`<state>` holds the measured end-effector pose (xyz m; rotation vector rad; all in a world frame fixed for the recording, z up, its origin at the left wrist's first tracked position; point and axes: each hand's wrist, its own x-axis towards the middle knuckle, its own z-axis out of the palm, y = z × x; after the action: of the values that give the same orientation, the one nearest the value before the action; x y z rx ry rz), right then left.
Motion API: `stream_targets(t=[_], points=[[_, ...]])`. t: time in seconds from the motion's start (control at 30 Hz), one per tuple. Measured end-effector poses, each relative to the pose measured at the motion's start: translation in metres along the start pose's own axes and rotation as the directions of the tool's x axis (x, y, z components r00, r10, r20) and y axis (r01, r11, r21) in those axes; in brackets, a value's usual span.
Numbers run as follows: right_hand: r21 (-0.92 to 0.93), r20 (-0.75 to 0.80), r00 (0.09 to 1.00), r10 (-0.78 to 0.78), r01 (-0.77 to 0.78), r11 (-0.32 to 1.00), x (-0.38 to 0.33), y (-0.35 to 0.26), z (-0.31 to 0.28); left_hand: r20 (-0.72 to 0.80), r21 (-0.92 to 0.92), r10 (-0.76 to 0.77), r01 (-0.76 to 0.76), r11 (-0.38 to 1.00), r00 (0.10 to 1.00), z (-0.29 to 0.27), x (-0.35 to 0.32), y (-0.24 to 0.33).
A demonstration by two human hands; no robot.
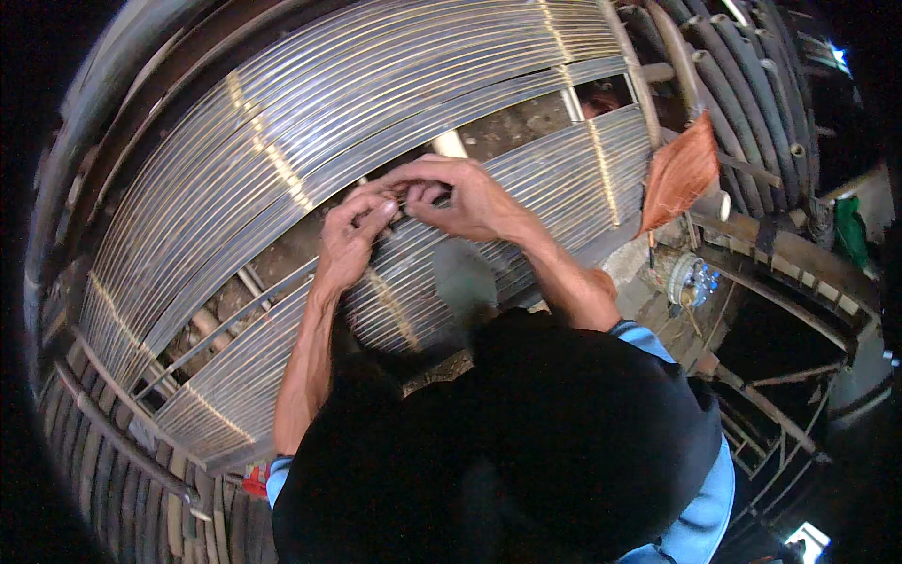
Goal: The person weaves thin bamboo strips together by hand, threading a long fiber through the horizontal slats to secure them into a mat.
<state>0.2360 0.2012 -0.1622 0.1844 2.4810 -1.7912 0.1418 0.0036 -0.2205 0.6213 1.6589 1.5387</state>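
My left hand (349, 235) and my right hand (462, 195) meet over a panel of narrow grey slats (470, 42), close to the long gap that runs across it. Both sets of fingers are curled in a pinch at one small spot. Whatever they pinch is too small and too hidden by the fingers to name. Pale bindings (268, 150) cross the slats in rows, and one such row (393, 305) runs down just below my hands. A pale crosspiece (449, 143) shows in the gap behind my right hand.
A reddish-brown sheet (678, 174) hangs at the panel's right end. Right of it stands a clear container (692, 280) with blue bits. Dark poles (742, 103) are stacked at the upper right, and a pole wall (122, 489) stands at the lower left.
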Motion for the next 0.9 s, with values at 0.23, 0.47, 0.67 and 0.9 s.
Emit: stream_targets(t=[0.23, 0.47, 0.67, 0.9], points=[[-0.164, -0.029, 1.0, 0.012, -0.017, 0.986, -0.003, 0.006, 0.002, 0.156, -0.112, -0.302, 0.32, 0.941, 0.941, 0.002, 0.002, -0.001], [-0.21, -0.096, 0.995, 0.039, -0.059, 0.976, -0.007, -0.003, 0.003, 0.056, -0.377, -0.123, 0.135, 0.916, 0.991, 0.017, 0.004, 0.006], [-0.353, -0.124, 0.979, -0.16, 0.107, 0.93, -0.003, 0.013, 0.008, -0.035, -0.089, -0.225, 0.221, 0.971, 0.974, 0.014, -0.002, -0.01], [-0.317, -0.075, 0.982, 0.175, -0.19, 0.929, -0.014, 0.009, 0.008, -0.208, 0.214, -0.106, 0.151, 0.965, 0.972, 0.013, -0.007, -0.011]])
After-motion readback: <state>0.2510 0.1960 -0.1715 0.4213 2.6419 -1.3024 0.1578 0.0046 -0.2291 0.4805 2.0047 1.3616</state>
